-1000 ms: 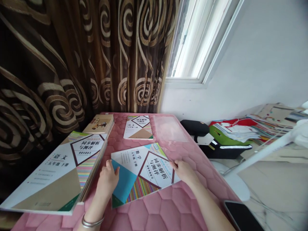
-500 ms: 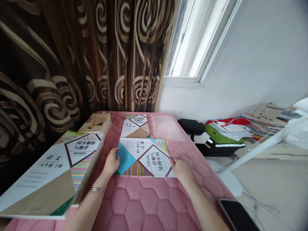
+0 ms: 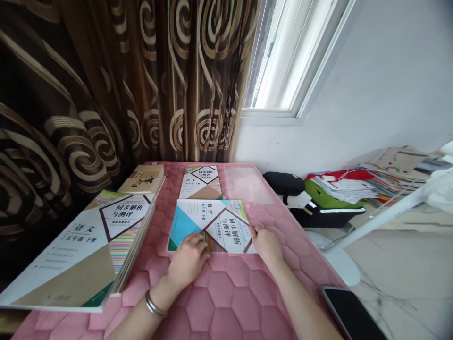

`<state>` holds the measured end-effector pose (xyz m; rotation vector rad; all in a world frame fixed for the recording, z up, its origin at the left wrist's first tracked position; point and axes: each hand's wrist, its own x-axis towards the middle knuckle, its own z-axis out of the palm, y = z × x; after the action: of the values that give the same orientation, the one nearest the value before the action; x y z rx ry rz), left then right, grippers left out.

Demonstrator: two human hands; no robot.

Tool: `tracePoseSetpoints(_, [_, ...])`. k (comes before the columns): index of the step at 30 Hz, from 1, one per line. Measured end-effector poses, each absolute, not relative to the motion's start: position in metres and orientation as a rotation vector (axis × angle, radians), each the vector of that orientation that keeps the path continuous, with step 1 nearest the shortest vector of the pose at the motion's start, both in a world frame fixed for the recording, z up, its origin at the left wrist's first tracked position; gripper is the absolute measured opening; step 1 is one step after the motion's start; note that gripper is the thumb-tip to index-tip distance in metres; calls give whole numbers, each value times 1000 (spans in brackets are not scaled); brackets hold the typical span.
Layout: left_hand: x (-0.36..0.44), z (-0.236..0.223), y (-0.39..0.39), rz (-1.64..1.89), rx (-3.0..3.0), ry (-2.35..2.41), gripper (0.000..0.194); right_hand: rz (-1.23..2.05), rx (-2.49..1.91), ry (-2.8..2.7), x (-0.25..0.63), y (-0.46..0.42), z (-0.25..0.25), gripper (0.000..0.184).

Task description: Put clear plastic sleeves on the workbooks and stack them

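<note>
A maths workbook (image 3: pixel 219 227) with a white, blue and striped cover lies turned sideways on the pink quilted table cover (image 3: pixel 221 295). My right hand (image 3: pixel 266 245) grips its right edge, thumb on top. At the lower edge, left of the middle, my left hand (image 3: pixel 189 259) has its fingers curled over the cover and hides part of the stripes; a silver bangle circles that wrist. Just behind lies a second workbook (image 3: pixel 200 183), its near edge close to or under the maths one.
On the left stands a stack of workbooks (image 3: pixel 81 250), with smaller tan books (image 3: pixel 141 179) behind it. A clear plastic sheet (image 3: pixel 246 184) lies at the back right. A phone (image 3: pixel 350 311) rests at the right edge. Beyond are a white fan or lamp stand (image 3: pixel 378 219) and piled papers (image 3: pixel 339 186).
My left hand has moved from the workbook's left edge to its lower edge, nearer the middle. The right hand keeps its hold on the right edge. The view has shifted slightly.
</note>
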<state>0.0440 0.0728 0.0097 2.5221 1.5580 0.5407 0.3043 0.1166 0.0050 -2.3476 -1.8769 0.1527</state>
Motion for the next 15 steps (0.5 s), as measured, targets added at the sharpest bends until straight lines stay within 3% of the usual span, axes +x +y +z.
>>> tracePoseSetpoints(5, [55, -8, 67, 655, 2546, 1539, 22, -39, -2229, -1891, 302, 113, 7, 29])
tracePoseSetpoints(7, [52, -12, 70, 698, 2573, 1521, 20, -91, -1984, -1971, 292, 108, 10, 20])
tracePoseSetpoints(10, [50, -13, 72, 740, 2589, 1500, 18, 89, -1552, -2155, 263, 97, 11, 11])
tracePoseSetpoints(15, [49, -9, 72, 759, 2546, 1498, 18, 120, -1355, -2393, 218, 82, 3, 17])
